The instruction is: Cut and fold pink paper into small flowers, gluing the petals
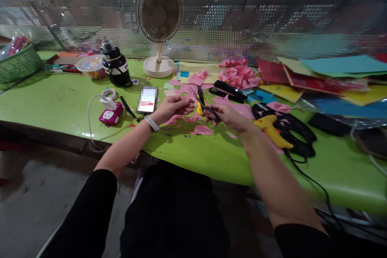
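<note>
My right hand [231, 117] is closed round the black handles of a pair of scissors [203, 105], whose blades point up and left, spread apart. My left hand [174, 107] pinches a small piece of pink paper [188, 99] right at the blades. A white watch band sits on my left wrist. Pink paper scraps [202, 130] lie on the green table [60, 100] under and around both hands. A small yellow object [200, 109] lies just behind the scissors.
A yellow and black glue gun [273, 131] with its cable lies right of my right hand. A phone [147, 99], a pink charger [111, 115], a black bottle [115, 64], a fan [159, 24], a black stapler [229, 91], pink paper flowers [238, 73] and coloured sheets [332, 76] crowd the table.
</note>
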A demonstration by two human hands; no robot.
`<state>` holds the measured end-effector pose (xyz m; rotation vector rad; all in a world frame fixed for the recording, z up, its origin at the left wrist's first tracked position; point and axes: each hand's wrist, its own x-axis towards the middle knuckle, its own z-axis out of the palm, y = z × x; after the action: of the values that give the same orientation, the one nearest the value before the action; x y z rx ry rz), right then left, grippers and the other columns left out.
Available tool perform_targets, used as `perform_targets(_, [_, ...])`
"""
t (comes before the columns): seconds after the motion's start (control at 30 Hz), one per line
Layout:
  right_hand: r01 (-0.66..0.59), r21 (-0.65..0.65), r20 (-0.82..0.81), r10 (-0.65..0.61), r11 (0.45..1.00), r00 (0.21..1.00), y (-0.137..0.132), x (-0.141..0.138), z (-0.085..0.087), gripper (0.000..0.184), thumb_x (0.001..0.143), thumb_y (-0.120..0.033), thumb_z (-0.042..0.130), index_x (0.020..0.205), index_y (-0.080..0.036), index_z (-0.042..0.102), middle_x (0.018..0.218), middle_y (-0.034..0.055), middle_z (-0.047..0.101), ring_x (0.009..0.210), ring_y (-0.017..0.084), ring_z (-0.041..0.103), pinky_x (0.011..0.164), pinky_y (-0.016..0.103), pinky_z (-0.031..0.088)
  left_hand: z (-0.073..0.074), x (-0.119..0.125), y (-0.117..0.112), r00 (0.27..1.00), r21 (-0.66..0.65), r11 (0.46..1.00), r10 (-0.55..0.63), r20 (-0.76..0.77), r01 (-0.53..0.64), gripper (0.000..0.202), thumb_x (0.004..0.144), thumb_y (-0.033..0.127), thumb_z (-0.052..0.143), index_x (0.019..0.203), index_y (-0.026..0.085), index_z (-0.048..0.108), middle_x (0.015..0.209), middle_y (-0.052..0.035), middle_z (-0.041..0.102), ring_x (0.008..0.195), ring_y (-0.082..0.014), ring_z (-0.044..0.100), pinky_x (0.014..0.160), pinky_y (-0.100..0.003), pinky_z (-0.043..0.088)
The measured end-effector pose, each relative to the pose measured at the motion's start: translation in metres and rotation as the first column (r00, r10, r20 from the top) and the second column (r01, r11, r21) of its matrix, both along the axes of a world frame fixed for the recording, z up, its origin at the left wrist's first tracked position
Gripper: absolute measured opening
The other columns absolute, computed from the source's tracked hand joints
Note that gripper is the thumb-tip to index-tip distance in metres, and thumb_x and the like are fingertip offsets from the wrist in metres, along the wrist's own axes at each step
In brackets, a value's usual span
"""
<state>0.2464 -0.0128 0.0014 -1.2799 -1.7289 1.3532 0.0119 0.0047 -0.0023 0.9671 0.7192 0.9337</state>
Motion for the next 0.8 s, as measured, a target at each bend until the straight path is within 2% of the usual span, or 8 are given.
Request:
perform_targets(0.37, [-0.016,-0.007,0.03,0.016,1.0,0.999,-0.0009,0.0013,0.0003,0.056,0.065,-0.068,0.082,0.082,-0.017,0.066,0.073,0.0021,0.058,0.062,0.012,0.049,0.05,0.026,0.038,-0.0037,-0.0002,0.0033,1.0,0.007,1.0,-0.019,-0.004,0.019,0.009,0.091,0.017,0.07,0.089,0.008,0.069,0.082,-0.0076,0.078,0.065,-0.0083,0.072,0.067,-0.02,0.057])
perform_targets(0.8, [-0.014,0.019,0.045,0.013,1.0,0.999,0.0002,0.0026,-0.0017,0.054,0.066,-0.065,0.082,0.083,-0.017,0.065,0.071,-0.0002,0.057,0.058,0.011,0.046,0.05,0.026,0.03,-0.0043,-0.0017,0.0035,0.999,0.022,1.0,-0.02,-0.03,0.02,0.012,0.09,0.02,0.072,0.091,0.008,0.069,0.084,-0.0077,0.078,0.066,-0.0079,0.072,0.068,-0.02,0.057])
